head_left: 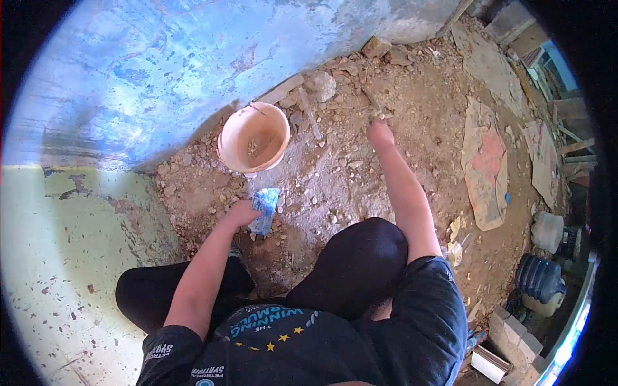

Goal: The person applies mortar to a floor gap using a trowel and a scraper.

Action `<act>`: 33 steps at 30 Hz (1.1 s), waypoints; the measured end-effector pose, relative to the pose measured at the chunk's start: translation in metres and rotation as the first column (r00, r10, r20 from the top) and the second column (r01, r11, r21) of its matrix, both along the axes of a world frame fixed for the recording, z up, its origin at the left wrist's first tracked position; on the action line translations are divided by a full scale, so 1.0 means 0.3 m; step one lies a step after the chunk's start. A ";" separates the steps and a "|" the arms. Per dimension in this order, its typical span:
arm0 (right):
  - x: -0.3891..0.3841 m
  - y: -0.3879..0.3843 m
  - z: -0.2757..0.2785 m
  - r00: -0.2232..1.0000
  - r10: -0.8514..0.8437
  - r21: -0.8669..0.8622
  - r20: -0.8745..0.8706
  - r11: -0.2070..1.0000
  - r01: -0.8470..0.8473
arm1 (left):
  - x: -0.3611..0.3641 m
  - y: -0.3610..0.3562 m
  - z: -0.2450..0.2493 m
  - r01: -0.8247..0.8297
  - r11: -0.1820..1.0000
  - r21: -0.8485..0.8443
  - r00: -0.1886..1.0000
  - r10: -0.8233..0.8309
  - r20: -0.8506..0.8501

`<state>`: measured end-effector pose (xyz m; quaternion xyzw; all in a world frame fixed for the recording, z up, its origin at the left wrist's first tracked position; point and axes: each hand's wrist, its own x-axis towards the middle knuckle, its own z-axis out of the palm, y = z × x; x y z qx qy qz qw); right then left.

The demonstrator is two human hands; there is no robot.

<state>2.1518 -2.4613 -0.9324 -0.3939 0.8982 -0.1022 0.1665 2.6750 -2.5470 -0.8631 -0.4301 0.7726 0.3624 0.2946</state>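
Observation:
My left hand [243, 213] grips the edge of a flat blue piece [264, 211] with a worn, whitish surface, low over the rubble just below the bucket. My right hand [380, 134] reaches out over the dirt at the upper middle, fingers bent down round the near end of a thin tool-like thing [371, 100], whose shape is hard to make out. Between the two hands, further left, a pale dusty bucket [279, 157] stands upright against the blue wall, with some dirt at its bottom.
A peeling blue wall [167, 71] and a pale green wall [84, 238] meet at the left. Rocks [376, 47] lie along the wall. Flattened cardboard [483, 161], a large blue bottle [539, 278] and concrete blocks [515, 334] are at the right.

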 end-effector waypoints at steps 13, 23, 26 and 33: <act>0.615 0.469 -0.034 0.943 0.297 0.097 0.148 0.945 -0.312 | -0.073 0.067 -0.028 -0.240 0.939 -0.247 0.959 0.190 -0.211; -0.048 0.346 0.271 0.995 0.089 0.093 0.053 0.991 -0.094 | -0.108 0.099 -0.128 -0.155 0.962 -0.226 0.977 0.116 -0.178; -0.250 0.153 0.273 0.994 0.098 0.192 0.038 0.976 -0.104 | -0.151 0.089 -0.113 -0.149 0.952 -0.266 0.977 0.100 -0.190; -0.026 0.055 0.158 0.989 0.140 0.185 0.039 0.972 -0.145 | -0.284 0.102 -0.213 0.145 0.909 -0.392 0.967 -0.213 -0.137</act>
